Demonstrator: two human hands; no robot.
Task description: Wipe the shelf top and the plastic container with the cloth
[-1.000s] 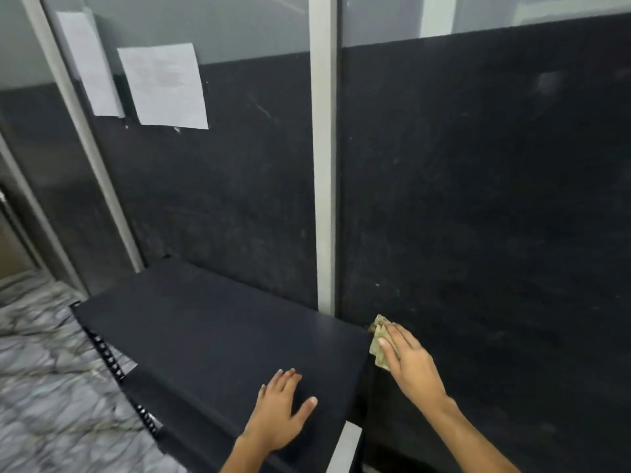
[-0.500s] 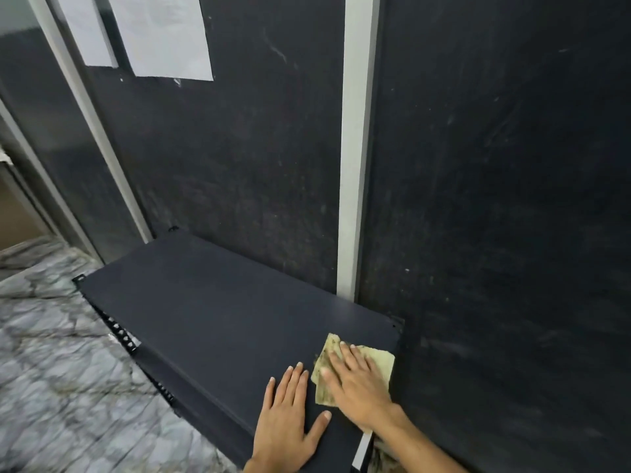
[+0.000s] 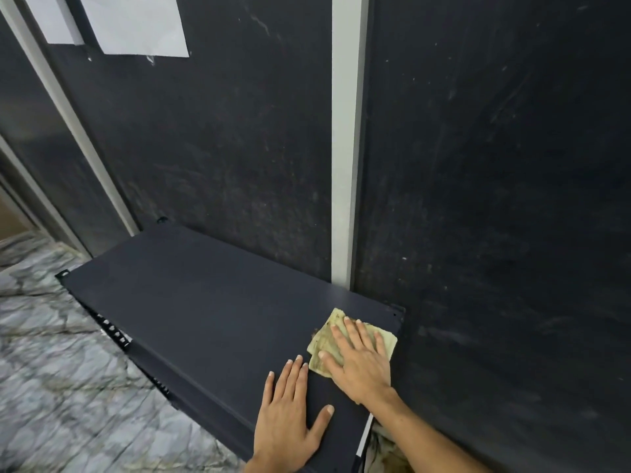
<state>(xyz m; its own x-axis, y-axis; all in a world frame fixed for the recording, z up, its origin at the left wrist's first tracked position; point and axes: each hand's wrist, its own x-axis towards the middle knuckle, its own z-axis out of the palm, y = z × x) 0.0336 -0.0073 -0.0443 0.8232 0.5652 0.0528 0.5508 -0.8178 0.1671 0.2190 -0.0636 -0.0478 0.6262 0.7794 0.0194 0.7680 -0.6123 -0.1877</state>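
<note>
The dark shelf top [image 3: 205, 312] runs from the left toward the lower right, against a black wall. A folded yellowish cloth [image 3: 324, 339] lies flat near the shelf's right end. My right hand [image 3: 362, 363] presses down on the cloth with fingers spread. My left hand [image 3: 290, 421] rests flat on the bare shelf top just left of the cloth, holding nothing. No plastic container is in view.
A black wall panel [image 3: 495, 199] with a white vertical strip [image 3: 345, 148] stands right behind the shelf. Two paper sheets [image 3: 136, 25] hang at the upper left. Marble floor [image 3: 51, 387] lies to the left below the shelf. Crumpled fabric [image 3: 386, 452] shows beyond the shelf's right end.
My right hand brought the cloth from the wall beside the shelf's corner onto the shelf top and now presses it flat. The view tilted down and moved closer.
</note>
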